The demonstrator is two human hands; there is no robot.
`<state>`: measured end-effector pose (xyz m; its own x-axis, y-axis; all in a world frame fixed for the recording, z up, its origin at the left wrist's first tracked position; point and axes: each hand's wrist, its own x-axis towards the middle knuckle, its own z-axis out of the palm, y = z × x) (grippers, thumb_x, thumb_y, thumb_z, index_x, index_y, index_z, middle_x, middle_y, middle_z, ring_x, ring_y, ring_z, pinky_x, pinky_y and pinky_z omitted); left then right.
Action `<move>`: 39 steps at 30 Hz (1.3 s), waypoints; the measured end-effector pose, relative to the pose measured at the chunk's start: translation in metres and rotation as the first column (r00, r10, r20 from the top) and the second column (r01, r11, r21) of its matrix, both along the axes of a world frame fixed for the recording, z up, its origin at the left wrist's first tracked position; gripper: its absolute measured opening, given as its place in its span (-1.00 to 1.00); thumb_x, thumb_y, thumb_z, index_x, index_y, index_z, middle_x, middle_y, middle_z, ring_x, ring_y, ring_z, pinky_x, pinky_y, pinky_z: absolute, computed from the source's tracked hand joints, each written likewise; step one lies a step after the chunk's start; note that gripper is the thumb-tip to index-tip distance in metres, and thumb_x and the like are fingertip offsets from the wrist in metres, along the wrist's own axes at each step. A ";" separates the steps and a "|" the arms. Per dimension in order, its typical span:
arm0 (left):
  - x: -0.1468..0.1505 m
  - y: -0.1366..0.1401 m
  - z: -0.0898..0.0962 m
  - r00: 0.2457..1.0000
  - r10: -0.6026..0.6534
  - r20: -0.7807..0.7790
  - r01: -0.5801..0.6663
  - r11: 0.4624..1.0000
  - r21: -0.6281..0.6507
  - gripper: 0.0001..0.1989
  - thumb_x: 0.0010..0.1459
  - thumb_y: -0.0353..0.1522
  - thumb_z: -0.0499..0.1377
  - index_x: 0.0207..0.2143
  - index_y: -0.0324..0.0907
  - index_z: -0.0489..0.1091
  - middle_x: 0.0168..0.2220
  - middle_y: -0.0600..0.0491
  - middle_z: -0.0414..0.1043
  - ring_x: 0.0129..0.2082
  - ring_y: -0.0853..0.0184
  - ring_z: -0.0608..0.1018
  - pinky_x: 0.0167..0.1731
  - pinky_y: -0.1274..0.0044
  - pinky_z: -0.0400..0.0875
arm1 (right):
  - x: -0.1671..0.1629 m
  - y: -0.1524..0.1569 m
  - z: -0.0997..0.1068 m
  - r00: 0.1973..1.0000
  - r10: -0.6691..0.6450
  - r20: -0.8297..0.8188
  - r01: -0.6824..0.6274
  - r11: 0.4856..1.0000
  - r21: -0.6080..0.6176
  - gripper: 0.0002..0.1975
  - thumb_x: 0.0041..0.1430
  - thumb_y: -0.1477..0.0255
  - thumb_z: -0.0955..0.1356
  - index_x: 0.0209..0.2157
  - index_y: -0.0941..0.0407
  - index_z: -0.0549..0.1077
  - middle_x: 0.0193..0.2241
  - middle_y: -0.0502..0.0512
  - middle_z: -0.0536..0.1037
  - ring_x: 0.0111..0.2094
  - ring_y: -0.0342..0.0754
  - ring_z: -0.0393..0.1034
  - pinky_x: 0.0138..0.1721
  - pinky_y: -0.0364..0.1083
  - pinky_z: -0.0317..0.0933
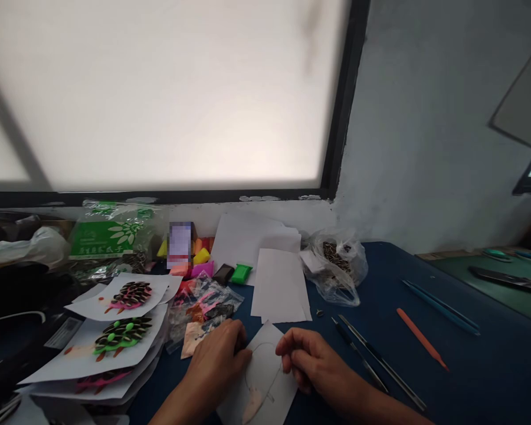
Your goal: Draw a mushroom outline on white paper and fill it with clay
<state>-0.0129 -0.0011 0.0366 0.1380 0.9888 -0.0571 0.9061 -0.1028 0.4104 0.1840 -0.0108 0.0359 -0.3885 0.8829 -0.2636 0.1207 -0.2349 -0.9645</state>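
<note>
A white sheet of paper (265,354) bears a thin drawn outline, and a flat piece of pale peach modelling clay (253,404) lies at its lower part. My left hand (219,363) lies over the sheet's left edge, fingers curled and the thumb at the outline; its other fingertips are hidden. Above the right side of the sheet, my right hand (312,360) has its fingers bent together in a pinch. Whatever it may hold is too small to make out. An opened pack of peach clay (190,341) sits just beyond my left hand.
Left are stacked sheets with seed-covered hedgehog figures (124,336). Behind lie clay packets (241,273), blank paper (279,286) and a plastic bag of seeds (338,260). At right are a pen (358,351), a metal tool (380,360), an orange tool (421,338) and blue tweezers (442,308).
</note>
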 end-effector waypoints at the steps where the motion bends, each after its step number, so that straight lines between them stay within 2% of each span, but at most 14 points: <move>1: 0.001 0.001 0.000 1.000 -0.011 0.001 0.011 1.000 0.004 -0.90 0.12 -0.51 0.17 -0.34 -0.14 0.39 -0.31 0.08 0.47 -0.27 0.24 0.52 -0.36 0.52 0.19 | 0.001 0.000 -0.001 1.000 0.002 -0.003 -0.002 1.000 -0.002 -0.81 0.04 0.60 0.20 -0.32 0.14 0.38 -0.48 -0.08 0.36 -0.62 -0.24 0.06 -0.58 -0.23 -0.03; 5: 0.009 0.008 0.003 0.999 -0.039 0.002 0.039 0.999 -0.003 -0.94 0.15 -0.48 0.19 -0.34 -0.16 0.38 -0.26 0.05 0.46 -0.25 0.23 0.52 -0.35 0.51 0.20 | 0.003 0.000 -0.004 1.000 0.029 -0.004 -0.029 1.000 -0.004 -0.80 0.16 0.60 0.17 -0.27 0.14 0.37 -0.49 -0.10 0.29 -0.64 -0.24 -0.05 -0.59 -0.22 -0.11; 8: 0.014 0.012 0.003 0.999 -0.036 0.016 0.036 0.999 -0.011 -0.90 0.14 -0.52 0.17 -0.38 -0.15 0.37 -0.30 0.06 0.47 -0.27 0.24 0.53 -0.37 0.52 0.18 | 0.004 0.001 -0.004 0.999 0.036 0.026 -0.037 0.999 0.039 -0.82 0.24 0.55 0.16 -0.24 0.14 0.36 -0.48 -0.10 0.27 -0.62 -0.22 -0.07 -0.58 -0.21 -0.12; 12: 0.015 0.016 -0.002 0.998 -0.008 0.058 0.009 1.000 -0.019 -0.84 0.09 -0.55 0.16 -0.48 -0.14 0.36 -0.42 0.11 0.47 -0.34 0.25 0.53 -0.43 0.54 0.14 | 0.007 0.005 -0.001 0.994 0.039 0.103 -0.049 0.994 0.100 -0.87 0.29 0.43 0.20 -0.23 0.12 0.36 -0.48 -0.09 0.26 -0.59 -0.19 -0.06 -0.57 -0.20 -0.09; 17: 0.008 0.023 -0.007 0.987 0.000 0.161 -0.001 1.000 0.007 -0.85 0.11 -0.53 0.14 -0.48 -0.14 0.36 -0.45 0.13 0.47 -0.37 0.28 0.52 -0.43 0.56 0.21 | 0.010 0.009 0.007 0.991 0.000 0.135 -0.029 0.977 0.211 -0.78 0.32 0.24 0.21 -0.25 0.09 0.34 -0.50 -0.09 0.21 -0.55 -0.15 -0.02 -0.53 -0.16 -0.04; 20: 0.004 0.029 -0.007 0.981 0.032 0.191 -0.039 0.999 0.034 -0.83 0.18 -0.50 0.09 -0.46 -0.13 0.30 -0.47 0.14 0.44 -0.39 0.29 0.51 -0.44 0.57 0.25 | 0.011 0.010 0.008 0.980 -0.032 0.198 -0.032 0.949 0.313 -0.71 0.34 0.18 0.20 -0.36 0.08 0.29 -0.51 -0.09 0.18 -0.50 -0.13 0.02 -0.47 -0.14 -0.01; 24: 0.002 0.033 -0.009 0.987 0.062 0.148 -0.070 0.996 0.049 -0.78 0.24 -0.49 0.02 -0.47 -0.10 0.20 -0.46 0.12 0.44 -0.38 0.28 0.53 -0.42 0.55 0.25 | 0.010 0.010 -0.002 0.939 -0.006 0.344 -0.132 0.917 0.377 -0.68 0.37 0.20 0.18 -0.42 0.08 0.24 -0.52 -0.07 0.22 -0.50 -0.11 0.09 -0.45 -0.12 0.01; 27: 0.002 0.031 -0.012 0.996 0.067 0.058 -0.069 0.997 0.036 -0.81 0.26 -0.50 0.02 -0.42 -0.10 0.22 -0.45 0.09 0.47 -0.39 0.24 0.56 -0.44 0.52 0.24 | 0.009 0.009 -0.011 0.885 -0.016 0.466 -0.216 0.871 0.441 -0.68 0.40 0.27 0.14 -0.44 0.08 0.23 -0.50 0.00 0.32 -0.49 -0.09 0.21 -0.46 -0.11 0.03; 30: 0.004 0.027 -0.011 0.997 0.065 -0.047 -0.064 0.998 0.027 -0.90 0.27 -0.48 0.04 -0.28 -0.14 0.31 -0.42 0.00 0.51 -0.37 0.12 0.58 -0.45 0.47 0.25 | 0.009 0.006 -0.016 0.840 -0.017 0.543 -0.307 0.810 0.500 -0.71 0.39 0.41 0.11 -0.35 0.12 0.36 -0.37 0.14 0.49 -0.38 -0.01 0.38 -0.38 -0.10 0.14; 33: 0.004 0.024 -0.009 0.996 0.024 -0.087 -0.019 0.998 0.057 -0.80 0.24 -0.52 0.03 -0.13 -0.18 0.35 -0.30 -0.10 0.55 -0.26 0.03 0.59 -0.36 0.40 0.35 | 0.008 0.003 -0.018 0.790 -0.008 0.613 -0.394 0.760 0.518 -0.71 0.33 0.52 0.14 -0.13 0.18 0.47 -0.24 0.25 0.55 -0.26 0.07 0.45 -0.31 -0.06 0.23; 35: 0.002 0.023 -0.008 0.996 -0.057 -0.067 0.063 0.994 0.094 -0.72 0.20 -0.56 0.04 -0.09 -0.15 0.39 -0.13 -0.11 0.53 -0.09 0.07 0.56 -0.18 0.36 0.40 | 0.008 0.002 -0.020 0.746 -0.016 0.665 -0.447 0.729 0.519 -0.68 0.29 0.55 0.17 -0.07 0.22 0.48 -0.23 0.29 0.55 -0.26 0.11 0.46 -0.32 -0.04 0.25; 38: -0.006 0.024 -0.009 0.964 -0.255 0.075 0.246 0.963 0.110 -0.66 0.17 -0.52 0.09 -0.04 -0.07 0.44 0.13 -0.02 0.42 0.16 0.18 0.42 0.11 0.39 0.32 | 0.008 0.002 -0.023 0.713 -0.026 0.701 -0.490 0.697 0.524 -0.64 0.26 0.58 0.17 -0.02 0.25 0.48 -0.22 0.31 0.54 -0.27 0.14 0.45 -0.33 -0.01 0.27; 39: -0.011 0.024 -0.010 0.927 -0.320 0.195 0.306 0.947 0.097 -0.61 0.17 -0.50 0.09 0.03 -0.07 0.42 0.21 -0.01 0.35 0.23 0.18 0.35 0.18 0.37 0.27 | 0.009 0.002 -0.024 0.714 -0.026 0.700 -0.494 0.689 0.530 -0.63 0.25 0.58 0.17 0.00 0.25 0.47 -0.21 0.32 0.55 -0.26 0.14 0.45 -0.32 0.00 0.28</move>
